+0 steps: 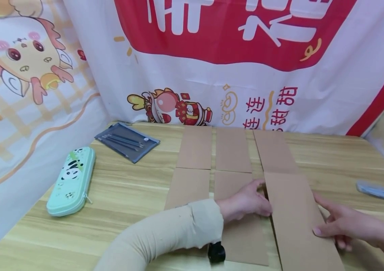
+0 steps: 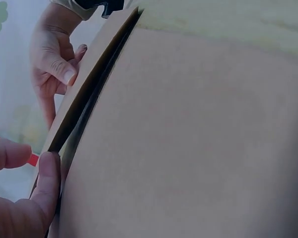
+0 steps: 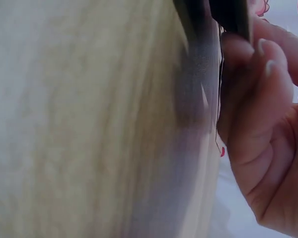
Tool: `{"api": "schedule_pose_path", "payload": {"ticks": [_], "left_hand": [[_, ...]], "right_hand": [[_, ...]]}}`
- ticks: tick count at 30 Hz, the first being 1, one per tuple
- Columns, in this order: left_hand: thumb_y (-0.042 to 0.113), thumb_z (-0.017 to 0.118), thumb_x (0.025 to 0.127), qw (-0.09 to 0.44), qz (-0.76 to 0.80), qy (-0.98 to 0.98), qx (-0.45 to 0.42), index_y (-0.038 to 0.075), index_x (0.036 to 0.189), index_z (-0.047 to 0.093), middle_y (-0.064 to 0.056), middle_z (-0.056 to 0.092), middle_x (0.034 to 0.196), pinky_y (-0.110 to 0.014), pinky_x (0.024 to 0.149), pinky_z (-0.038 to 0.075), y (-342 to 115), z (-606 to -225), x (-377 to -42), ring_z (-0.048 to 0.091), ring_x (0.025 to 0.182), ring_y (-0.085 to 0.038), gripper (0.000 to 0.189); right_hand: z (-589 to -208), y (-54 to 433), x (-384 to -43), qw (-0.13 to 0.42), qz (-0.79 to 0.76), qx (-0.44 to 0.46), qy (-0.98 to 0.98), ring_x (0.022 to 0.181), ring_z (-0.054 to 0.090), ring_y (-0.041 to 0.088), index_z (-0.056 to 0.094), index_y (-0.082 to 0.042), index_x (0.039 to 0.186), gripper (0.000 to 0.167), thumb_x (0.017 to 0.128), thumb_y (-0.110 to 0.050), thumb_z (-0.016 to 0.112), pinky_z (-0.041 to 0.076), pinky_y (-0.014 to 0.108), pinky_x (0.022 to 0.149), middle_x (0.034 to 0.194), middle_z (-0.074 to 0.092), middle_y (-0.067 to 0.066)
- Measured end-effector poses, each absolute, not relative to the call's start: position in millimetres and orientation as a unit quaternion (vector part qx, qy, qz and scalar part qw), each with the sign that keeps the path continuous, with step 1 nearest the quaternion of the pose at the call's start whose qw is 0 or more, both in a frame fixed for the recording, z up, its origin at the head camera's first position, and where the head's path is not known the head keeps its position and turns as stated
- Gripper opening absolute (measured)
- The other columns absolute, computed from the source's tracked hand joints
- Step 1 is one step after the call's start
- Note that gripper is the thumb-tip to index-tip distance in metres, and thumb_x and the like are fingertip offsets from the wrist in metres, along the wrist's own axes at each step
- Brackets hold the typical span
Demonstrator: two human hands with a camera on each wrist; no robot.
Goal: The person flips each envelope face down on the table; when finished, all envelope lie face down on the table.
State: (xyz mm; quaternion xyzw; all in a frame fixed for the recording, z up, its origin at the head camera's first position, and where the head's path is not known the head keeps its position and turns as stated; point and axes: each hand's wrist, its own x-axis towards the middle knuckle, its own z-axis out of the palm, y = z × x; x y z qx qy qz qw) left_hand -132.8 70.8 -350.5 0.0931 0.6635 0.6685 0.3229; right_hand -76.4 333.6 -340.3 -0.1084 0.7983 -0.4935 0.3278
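Both hands are at a long brown cardboard strip (image 1: 300,210), which has a crosswise crease and stands slightly raised from the table. My left hand (image 1: 247,201) grips its left edge; in the left wrist view, fingers (image 2: 48,178) reach in at the edge, over the gap beneath. On the right edge, my right hand (image 1: 351,226) pinches the strip, thumb on top and the other fingers curled below. Those curled fingers (image 3: 268,94) show close up in the right wrist view. Under my left forearm lies a middle cardboard strip (image 1: 233,150), with a left cardboard strip (image 1: 193,148) beside it.
A mint panda pencil case (image 1: 71,182) and a dark zip pouch (image 1: 120,133) with pencils inside lie on the left of the wooden table (image 1: 137,195). At the far right is a light blue item (image 1: 381,194). A printed cloth (image 1: 212,86) hangs behind the table.
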Motion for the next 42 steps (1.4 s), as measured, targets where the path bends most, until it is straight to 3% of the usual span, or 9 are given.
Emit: {"api": "schedule_pose_path", "payload": {"ticks": [12,30,37,42], "left_hand": [[-0.013,0.056,0.080,0.378,0.645,0.658,0.090,0.004,0.143,0.025,-0.015,0.060,0.072,-0.035,0.071,0.057,75.8,-348.8,-137.9,0.066,0.076,-0.034,0.072],[-0.010,0.056,0.081,0.408,0.588,0.687,0.130,-0.003,0.146,0.014,-0.011,0.060,0.063,-0.025,0.058,0.056,81.1,-344.4,-151.4,0.061,0.058,-0.019,0.078],[-0.008,0.056,0.082,0.410,0.583,0.690,0.131,-0.004,0.145,0.014,-0.013,0.062,0.065,-0.026,0.059,0.056,81.2,-345.5,-152.1,0.062,0.060,-0.020,0.076],[-0.007,0.056,0.084,0.414,0.566,0.698,0.144,-0.010,0.134,0.028,-0.017,0.065,0.072,-0.027,0.062,0.057,80.6,-345.5,-151.4,0.062,0.062,-0.020,0.057]], "right_hand": [[-347.1,341.9,-77.1,0.339,-0.480,-0.106,0.802,0.043,0.049,0.007,-0.019,0.003,0.141,0.090,0.092,-0.016,0.055,0.047,0.024,0.039,0.056,0.053,0.000],[-346.1,341.3,-78.6,0.323,-0.454,-0.079,0.827,0.042,0.048,0.008,-0.016,0.001,0.142,0.095,0.090,-0.021,0.059,0.048,0.025,0.040,0.052,0.050,0.000],[-345.2,340.0,-78.5,0.320,-0.445,-0.065,0.834,0.041,0.048,0.008,-0.014,0.000,0.143,0.096,0.088,-0.023,0.061,0.047,0.025,0.040,0.052,0.050,0.001],[-345.6,339.1,-77.3,0.321,-0.447,-0.063,0.833,0.038,0.047,0.007,-0.013,0.001,0.143,0.097,0.087,-0.023,0.063,0.045,0.023,0.039,0.050,0.051,0.001]]}}
